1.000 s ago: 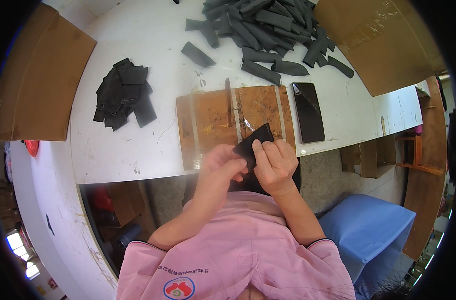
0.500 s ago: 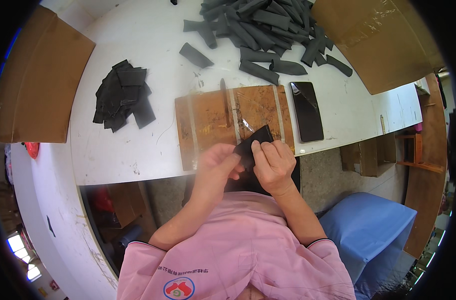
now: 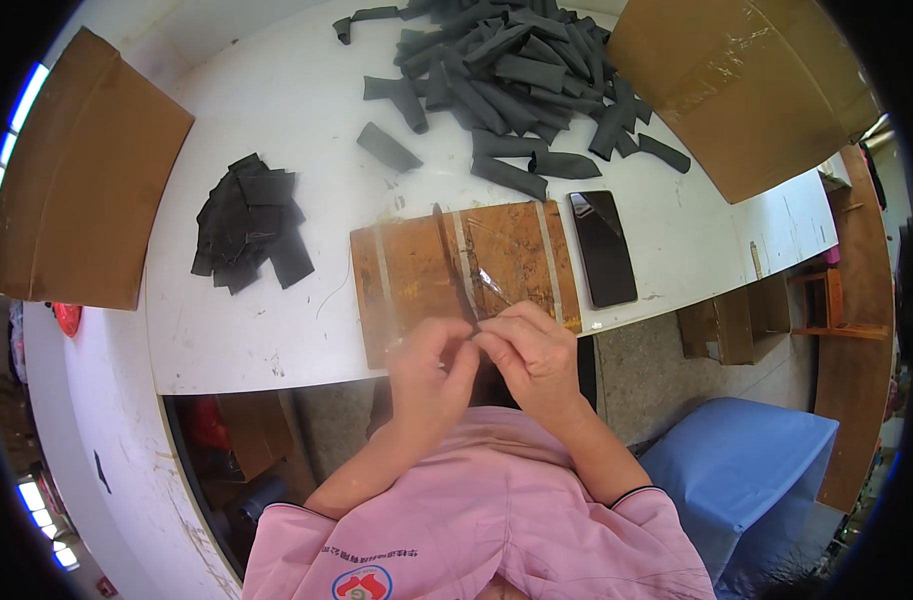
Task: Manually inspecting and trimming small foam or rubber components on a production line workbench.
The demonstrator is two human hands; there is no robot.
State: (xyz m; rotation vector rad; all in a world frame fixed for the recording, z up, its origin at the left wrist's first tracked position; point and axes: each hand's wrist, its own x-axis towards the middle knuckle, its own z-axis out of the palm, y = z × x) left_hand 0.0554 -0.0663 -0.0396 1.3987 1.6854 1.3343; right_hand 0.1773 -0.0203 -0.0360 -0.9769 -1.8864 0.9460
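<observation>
In front of me, at the near edge of a wooden board [image 3: 404, 275], both hands meet with thumbs and fingers pinched. My left hand [image 3: 428, 370] and my right hand [image 3: 532, 350] hold a small black fabric piece [image 3: 475, 333], of which only a dark sliver shows; the fingers hide the rest. Pale tape strips cross the board. A slim dark rod-like tool [image 3: 443, 250] and a thin tool with a shiny tip [image 3: 489, 282] lie on it, the latter just beyond my right fingers.
Black fabric tubes [image 3: 516, 70] are heaped at the back. Flat black fabric pieces [image 3: 246, 225] lie stacked at left. A phone [image 3: 603, 250] rests right of the board. Cardboard boxes stand at left [image 3: 86, 180] and right [image 3: 746, 90]. Something blue-covered [image 3: 741, 455] is below the table at right.
The black fabric piece, earlier broad and raised between my hands, is now mostly hidden. My fingertips have come together in a pinch. The whole view has shifted slightly, with the table lower.
</observation>
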